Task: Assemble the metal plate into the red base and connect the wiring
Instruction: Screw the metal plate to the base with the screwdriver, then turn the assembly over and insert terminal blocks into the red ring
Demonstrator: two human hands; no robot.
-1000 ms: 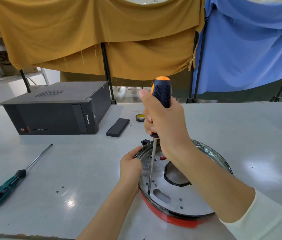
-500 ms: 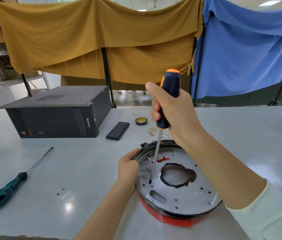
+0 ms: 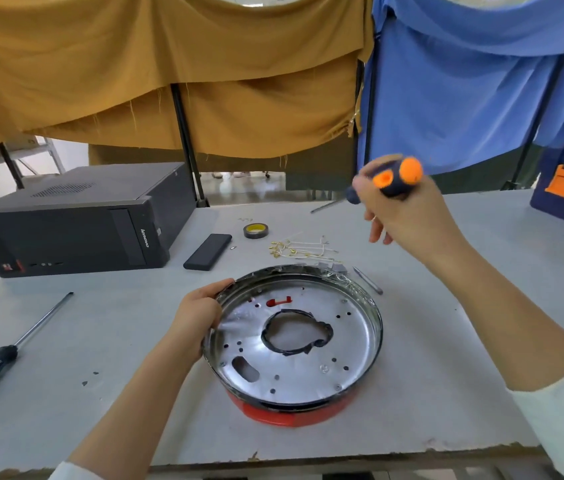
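Right hand (image 3: 408, 216) has lifted the orange-and-black screwdriver (image 3: 389, 181) clear of the metal plate (image 3: 294, 337); half a second earlier its tip stood in a hole near the plate's left edge. Tool now held up and to the right, above the far table (image 3: 464, 358), fingers wrapped round the handle, shaft pointing left; blurred, so the tip probably cannot be placed exactly. Left hand (image 3: 197, 317) unchanged, gripping the plate's left rim. Plate sits in the red base (image 3: 287, 414) near the table's front edge. Wires (image 3: 303, 247) lie just behind it
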